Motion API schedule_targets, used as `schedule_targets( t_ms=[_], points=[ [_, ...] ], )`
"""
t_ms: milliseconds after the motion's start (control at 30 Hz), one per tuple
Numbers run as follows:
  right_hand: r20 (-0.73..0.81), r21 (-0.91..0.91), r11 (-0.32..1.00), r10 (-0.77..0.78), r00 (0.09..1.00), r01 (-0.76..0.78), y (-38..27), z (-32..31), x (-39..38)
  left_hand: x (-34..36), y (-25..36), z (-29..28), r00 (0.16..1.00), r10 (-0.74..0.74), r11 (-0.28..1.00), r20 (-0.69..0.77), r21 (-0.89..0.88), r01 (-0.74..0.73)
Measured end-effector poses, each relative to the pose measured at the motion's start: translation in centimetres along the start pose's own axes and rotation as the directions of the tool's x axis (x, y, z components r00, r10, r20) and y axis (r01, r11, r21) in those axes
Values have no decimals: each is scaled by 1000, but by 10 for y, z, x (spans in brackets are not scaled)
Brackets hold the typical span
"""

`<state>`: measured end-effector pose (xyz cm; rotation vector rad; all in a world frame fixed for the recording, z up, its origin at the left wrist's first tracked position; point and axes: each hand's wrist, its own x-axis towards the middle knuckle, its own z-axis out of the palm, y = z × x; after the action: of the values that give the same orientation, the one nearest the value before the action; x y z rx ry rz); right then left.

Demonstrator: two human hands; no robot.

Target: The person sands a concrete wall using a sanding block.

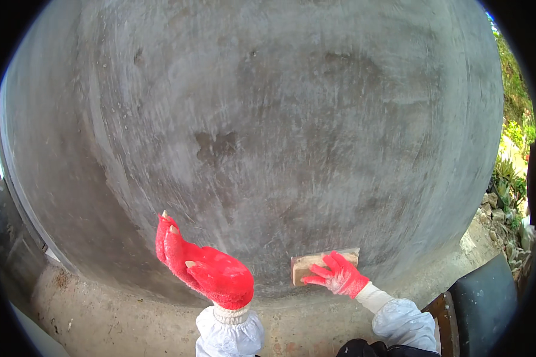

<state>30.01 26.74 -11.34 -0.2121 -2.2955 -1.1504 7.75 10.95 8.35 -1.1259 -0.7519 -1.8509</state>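
Note:
A grey cement-plastered wall (268, 137) fills most of the view, with streaky scratches and a dark patch left of its middle. My right hand (342, 276), in a red-coated glove, grips a wooden sanding block (305, 268) and holds it against the low part of the wall. A thin dark layer shows along the block's wall side. My left hand (211, 268) wears a matching red glove, its fingertips showing pale through the worn ends. It is raised in front of the wall, left of the block, fingers stretched out and holding nothing.
A rough concrete floor (101, 309) runs along the wall's base. At lower right stand a black panel (485, 303) and a brown wooden piece (442, 315). Stones (491, 211) and green plants (506, 178) lie beyond the wall's right edge. Another dark panel (9, 232) is at far left.

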Motion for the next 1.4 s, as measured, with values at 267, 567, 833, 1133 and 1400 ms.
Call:
schedule_targets(
  t_ms=[267, 567, 833, 1133, 1400],
  points=[
    [-412, 207, 759, 640, 649, -617, 152, -112, 168, -18, 10, 6, 971, -196, 979, 139, -33, 202],
    [-110, 138, 985, 115, 987, -100, 73, -58, 124, -52, 31, -24, 816, -261, 951, 515, -6, 308],
    [-458, 193, 835, 541, 706, -515, 181, -150, 236, -64, 37, 38, 851, -227, 974, 473, 85, 212],
    [-200, 213, 867, 490, 849, -450, 118, -124, 184, -113, 56, 102, 602, -629, 510, 493, -323, 797],
    [-219, 451, 774, 579, 785, -445, 131, -134, 186, -103, 41, 143, 920, -350, 794, 176, 577, 192]
  ],
)
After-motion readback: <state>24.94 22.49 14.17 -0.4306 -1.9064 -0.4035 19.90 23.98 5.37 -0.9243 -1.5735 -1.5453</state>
